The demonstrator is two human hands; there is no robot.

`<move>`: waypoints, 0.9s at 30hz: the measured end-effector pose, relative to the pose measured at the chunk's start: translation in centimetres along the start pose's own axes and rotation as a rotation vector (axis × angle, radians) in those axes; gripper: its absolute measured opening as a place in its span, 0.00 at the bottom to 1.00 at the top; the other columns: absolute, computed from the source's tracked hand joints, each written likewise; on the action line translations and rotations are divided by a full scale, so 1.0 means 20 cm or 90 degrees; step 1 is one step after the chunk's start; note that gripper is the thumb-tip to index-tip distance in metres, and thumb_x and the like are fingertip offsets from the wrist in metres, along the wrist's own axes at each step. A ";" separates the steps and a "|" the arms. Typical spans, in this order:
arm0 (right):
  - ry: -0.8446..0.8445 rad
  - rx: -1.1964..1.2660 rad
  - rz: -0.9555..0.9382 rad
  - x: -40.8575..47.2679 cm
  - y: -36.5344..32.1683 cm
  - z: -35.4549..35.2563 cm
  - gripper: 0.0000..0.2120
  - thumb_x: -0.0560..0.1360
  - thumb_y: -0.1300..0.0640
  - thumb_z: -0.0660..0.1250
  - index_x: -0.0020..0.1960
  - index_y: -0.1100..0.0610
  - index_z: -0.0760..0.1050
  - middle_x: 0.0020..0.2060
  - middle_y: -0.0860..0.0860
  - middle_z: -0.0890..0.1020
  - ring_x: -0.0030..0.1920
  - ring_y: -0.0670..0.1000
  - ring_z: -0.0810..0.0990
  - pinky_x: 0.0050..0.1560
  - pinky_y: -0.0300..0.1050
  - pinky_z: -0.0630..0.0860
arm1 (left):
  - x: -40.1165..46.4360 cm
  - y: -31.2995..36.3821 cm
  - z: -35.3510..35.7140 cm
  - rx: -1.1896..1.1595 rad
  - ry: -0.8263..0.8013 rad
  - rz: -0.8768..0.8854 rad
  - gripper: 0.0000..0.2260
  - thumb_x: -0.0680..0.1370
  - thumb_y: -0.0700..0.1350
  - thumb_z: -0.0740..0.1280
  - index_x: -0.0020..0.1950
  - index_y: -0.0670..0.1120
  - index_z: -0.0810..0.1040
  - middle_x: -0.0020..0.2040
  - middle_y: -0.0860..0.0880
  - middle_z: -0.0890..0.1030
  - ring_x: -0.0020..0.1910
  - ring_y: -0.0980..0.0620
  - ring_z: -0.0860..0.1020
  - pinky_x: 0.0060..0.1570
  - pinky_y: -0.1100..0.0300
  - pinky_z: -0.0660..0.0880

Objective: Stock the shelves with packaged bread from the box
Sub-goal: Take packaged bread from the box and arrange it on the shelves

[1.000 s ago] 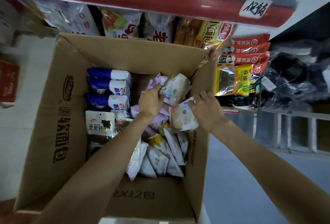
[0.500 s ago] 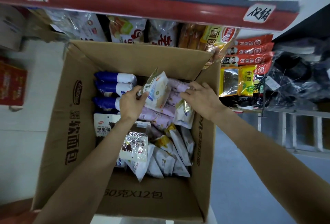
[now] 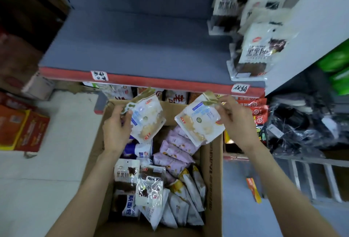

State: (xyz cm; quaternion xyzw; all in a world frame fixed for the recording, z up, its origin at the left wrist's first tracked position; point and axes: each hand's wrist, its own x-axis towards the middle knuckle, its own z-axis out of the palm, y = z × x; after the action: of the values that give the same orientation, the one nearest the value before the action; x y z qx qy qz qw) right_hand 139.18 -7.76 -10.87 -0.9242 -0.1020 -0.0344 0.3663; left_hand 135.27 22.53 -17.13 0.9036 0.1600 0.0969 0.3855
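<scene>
An open cardboard box (image 3: pixel 213 176) stands below me, full of packaged bread: purple packs (image 3: pixel 173 151), dark bread packs (image 3: pixel 128 172) and white-and-yellow packs (image 3: pixel 188 195). My left hand (image 3: pixel 115 131) grips a pale bread packet (image 3: pixel 145 119) by its top edge, held above the box's far left. My right hand (image 3: pixel 234 121) pinches a matching pale packet (image 3: pixel 198 119) by its gold seal, over the box's far right. The grey shelf (image 3: pixel 132 48) with a red front edge lies just beyond both packets.
Dark bread packs (image 3: pixel 258 48) stand at the shelf's right end. A lower shelf behind the box holds snack bags (image 3: pixel 175 97) and red packs (image 3: pixel 253 108). Orange cartons (image 3: pixel 22 129) sit at left, black bags (image 3: pixel 302 125) and a ladder (image 3: pixel 317 180) at right.
Both hands have lifted out of the box, each with a pale bread packet, and now hold them near the shelf's front edge. My view has tilted up onto the grey shelf.
</scene>
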 end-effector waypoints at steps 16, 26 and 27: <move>0.116 -0.170 -0.371 0.95 -0.19 -0.16 0.14 0.64 0.76 0.66 0.42 0.61 0.81 0.43 0.59 0.79 0.42 0.60 0.78 0.44 0.46 0.76 | 0.35 0.65 -0.17 -0.017 0.131 0.108 0.08 0.80 0.49 0.59 0.49 0.44 0.68 0.32 0.54 0.73 0.31 0.50 0.75 0.26 0.62 0.65; 0.138 -0.290 -0.326 1.34 -0.13 0.05 0.20 0.70 0.65 0.70 0.62 0.66 0.74 0.56 0.64 0.76 0.56 0.66 0.72 0.60 0.53 0.68 | 0.63 0.81 -0.08 -0.057 0.244 0.168 0.10 0.81 0.49 0.59 0.44 0.45 0.64 0.26 0.55 0.64 0.30 0.50 0.63 0.35 0.55 0.59; 0.127 -0.333 -0.344 1.38 -0.13 0.07 0.25 0.69 0.61 0.72 0.64 0.65 0.72 0.58 0.65 0.74 0.58 0.67 0.71 0.62 0.53 0.65 | 0.68 0.82 -0.07 -0.067 0.250 0.182 0.10 0.81 0.49 0.60 0.45 0.44 0.65 0.25 0.54 0.63 0.29 0.49 0.63 0.35 0.54 0.60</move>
State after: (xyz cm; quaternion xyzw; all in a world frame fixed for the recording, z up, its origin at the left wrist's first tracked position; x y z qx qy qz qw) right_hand 165.60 -0.38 -6.35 -0.9184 -0.2936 -0.2439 0.1043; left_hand 150.97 17.61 -3.53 0.8595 0.0975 0.3325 0.3758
